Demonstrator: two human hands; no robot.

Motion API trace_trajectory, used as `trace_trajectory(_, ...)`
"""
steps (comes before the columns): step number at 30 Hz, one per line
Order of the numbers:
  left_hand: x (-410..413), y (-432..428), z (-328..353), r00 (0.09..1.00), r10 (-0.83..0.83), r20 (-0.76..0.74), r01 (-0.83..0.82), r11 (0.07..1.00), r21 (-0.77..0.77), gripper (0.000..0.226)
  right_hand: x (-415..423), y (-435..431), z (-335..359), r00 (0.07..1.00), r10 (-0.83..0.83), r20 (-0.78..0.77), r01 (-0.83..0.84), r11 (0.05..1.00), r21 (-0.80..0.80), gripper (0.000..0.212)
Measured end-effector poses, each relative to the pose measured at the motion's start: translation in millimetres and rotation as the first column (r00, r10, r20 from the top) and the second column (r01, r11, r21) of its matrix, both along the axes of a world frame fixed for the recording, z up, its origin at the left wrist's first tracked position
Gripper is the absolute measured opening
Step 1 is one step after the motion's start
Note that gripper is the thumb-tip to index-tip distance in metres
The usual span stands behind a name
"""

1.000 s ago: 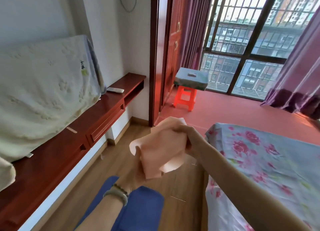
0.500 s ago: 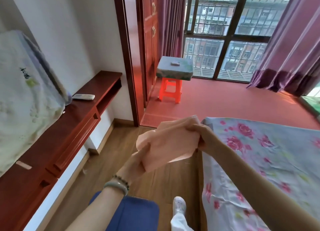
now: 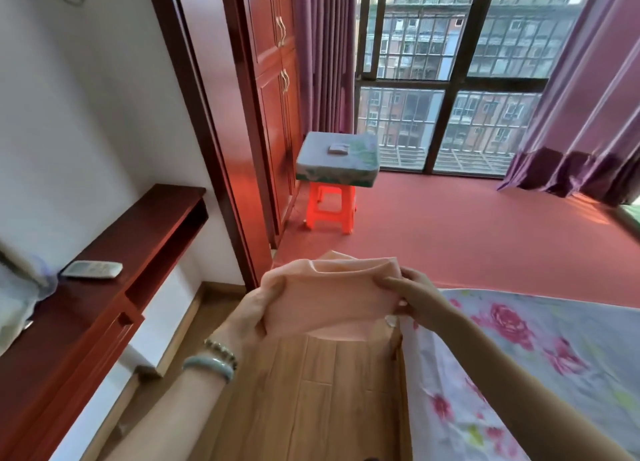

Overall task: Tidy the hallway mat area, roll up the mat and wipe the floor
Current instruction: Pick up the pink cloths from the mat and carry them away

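**Cloth stretched between two hands over the wooden floor**

Both hands are closed on a peach-coloured cloth [image 3: 329, 298], held up in the air in front of the person. Left hand [image 3: 254, 317] grips its left edge with the fingers curled under the fabric and the thumb on top; right hand [image 3: 414, 296] pinches the right edge between thumb and fingertips. The cloth hangs spread between them, its top edge folded over, above the wooden floor [image 3: 311, 401].

On the left wrist sit a pale green bangle [image 3: 207, 365] and a beaded bracelet [image 3: 221, 348].

Just to the right of the hands lies a bed with a rose-print sheet [image 3: 540, 360], its edge close beside the strip of floor. Along the left wall runs a dark red wooden cabinet [image 3: 114, 287] with a white remote control [image 3: 91, 269] lying on top. Further back, past a red door frame [image 3: 214, 121], an orange plastic stool [image 3: 330, 208] stands on the red floor [image 3: 467, 239], carrying a folded grey-green bundle [image 3: 337, 159]. Purple curtains [image 3: 585, 107] flank a barred window [image 3: 446, 80]. No mat can be made out.
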State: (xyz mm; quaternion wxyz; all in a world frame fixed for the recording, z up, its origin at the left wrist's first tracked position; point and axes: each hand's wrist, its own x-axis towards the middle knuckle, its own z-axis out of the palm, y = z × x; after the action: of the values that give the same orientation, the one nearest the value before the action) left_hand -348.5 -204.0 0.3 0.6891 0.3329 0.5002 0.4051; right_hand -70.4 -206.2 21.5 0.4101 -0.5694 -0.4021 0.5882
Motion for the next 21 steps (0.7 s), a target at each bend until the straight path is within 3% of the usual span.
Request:
trace_trajectory(5, 20, 81, -3, 0.993, 0.068, -0.094, -0.065, 0.998, 0.026, 0.034, 16, 71, 0, 0.995, -0.022, 0.097, 0.026, 0.999, -0.041, 0.014)
trace_trajectory(9, 32, 154, -8, 0.993, 0.040, -0.109, -0.040, 0.999, 0.000, 0.037, 26, 130, -6, 0.994, -0.078, 0.071, 0.082, 0.995, -0.055, 0.012)
trace_trajectory(13, 41, 236, -13, 0.993, -0.120, -0.020, 0.117, 0.989, -0.086, 0.044, 41, 197, -15, 0.986, -0.154, 0.069, 0.160, 0.983, -0.087, 0.021)
trace_trajectory(18, 56, 351, -3, 0.955, -0.288, 0.066, 0.295, 0.946, -0.134, 0.017, 60, 285, -18, 0.962, -0.274, -0.017, 0.268, 0.953, -0.143, 0.019)
trace_trajectory(21, 70, 416, 11, 0.909, -0.408, 0.085, 0.415, 0.906, -0.087, 0.030, 71, 329, -16, 0.939, -0.340, -0.045, 0.330, 0.932, -0.150, 0.018)
